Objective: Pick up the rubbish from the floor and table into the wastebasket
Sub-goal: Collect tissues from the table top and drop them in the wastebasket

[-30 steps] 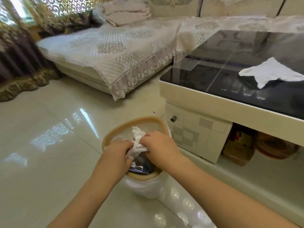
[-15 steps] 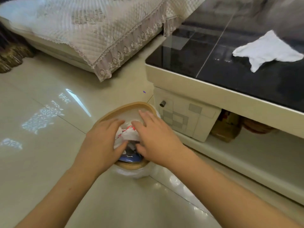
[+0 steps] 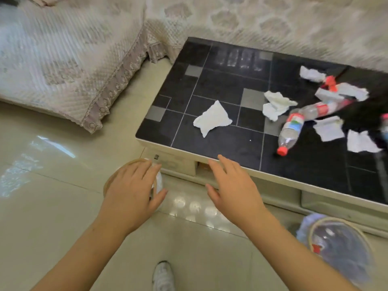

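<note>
Both hands are empty right now. The left hand [image 3: 131, 192] hangs over the wastebasket [image 3: 109, 181] with its fingers spread loose, holding nothing, and it covers most of the basket, so all I can see of it is a bit of tan rim and some white liner. The right hand [image 3: 233, 185] is also slack and wide, floating just off the near edge of the coffee table [image 3: 210, 59], touching nothing.

So I'd say the drop into the basket is done and the next grab is just starting. Taking the table as the landmark: the closest rubbish is a crumpled tissue [image 3: 212, 119] near the middle of the top, on the basket's end. Further along toward the far end there's another tissue wad [image 3: 276, 103], a plastic bottle with a red cap [image 3: 290, 131] lying on its side, a second bottle [image 3: 321, 108] and several paper scraps [image 3: 328, 128]. A second basket with a bluish liner [image 3: 340, 248] sits on the floor in front of the table's far end.

The next move probably calls for the right hand to go up over the table edge and pinch that nearest tissue. It's light and floppy, so an easy grab.

Compared with half a second back: both hands were down in the basket pressing a white wad in; now they're out and empty, and the view has swung up, so more of the table shows.
</note>
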